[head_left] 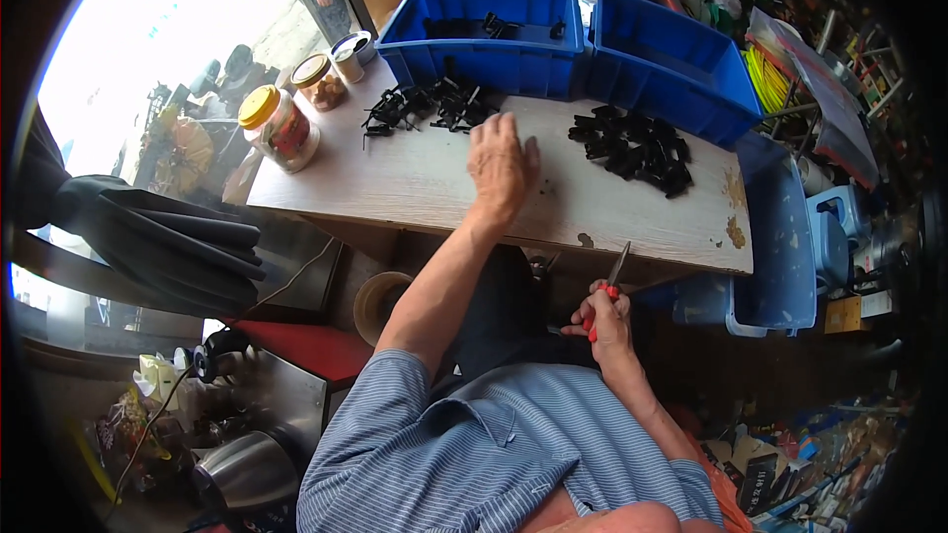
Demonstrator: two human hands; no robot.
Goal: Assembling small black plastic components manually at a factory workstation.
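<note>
My left hand (502,166) is over the white tabletop (415,173), its fingers stretched out and slightly blurred, with nothing visible in it. Just beyond its fingertips lies a loose pile of small black plastic parts (439,104), some with thin projecting pieces. My right hand (610,331) grips a pair of scissors (619,265) by the red handles, below the table's front edge, blades pointing up and away from me. To the right on the table is a second, denser heap of black parts (637,153).
Two blue bins, the left bin (479,64) with a few black parts inside and the right bin (671,89), stand along the back. A yellow-lidded jar (281,133), another jar (320,84) and a can (348,61) line the left edge. A light-blue tub (775,276) stands beside the table's right end.
</note>
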